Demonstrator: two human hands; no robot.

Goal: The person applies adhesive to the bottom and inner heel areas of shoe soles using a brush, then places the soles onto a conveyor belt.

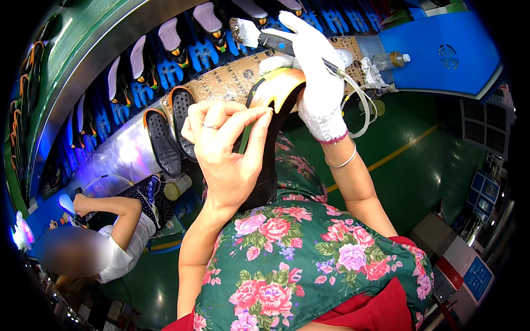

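My left hand (226, 146) is bare, with thumb and forefinger pinched together at the edge of a shoe (276, 91). Whatever sits between those fingertips is too small to make out. The shoe is black, with a bright orange and yellow end, and is tilted over my lap. In a white knit glove, my right hand (320, 71) grips a brush (279, 44) with a dark handle and pale, worn bristles pointing left. A clear hose (359, 105) runs from the handle. The gloved palm is also against the shoe's right side, its fingers partly hidden.
Behind my hands a cardboard-covered ledge (221, 80) carries two black clogs (163, 143). Beyond it, shoes with pale soles stand on blue holders (201, 55). A clear bottle (392, 59) lies at the right. Another person (130, 237) works at the left.
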